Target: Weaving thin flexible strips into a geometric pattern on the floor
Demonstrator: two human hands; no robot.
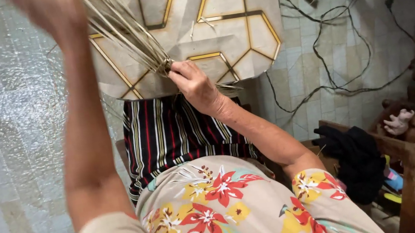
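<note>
Straw-coloured strips [127,31] make one bundle, too many to count, fanning toward 11 o'clock from the right hand [196,84], which is clamped on their gathered end above the striped skirt [170,131]. The left hand [49,10] is raised at 11 o'clock among the loose ends; its grip cannot be told. No woven section shows yet, so most work seems left. Two hands, one bundle.

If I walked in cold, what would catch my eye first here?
Most likely the bundle of pale thin strips fanning up the middle, pinched at its base by the right hand while the left hand is raised at the top edge, blurred. Behind them lies a mat with gold hexagon lines on the floor. Lower down, the red and yellow flowered garment fills the foreground.
</note>
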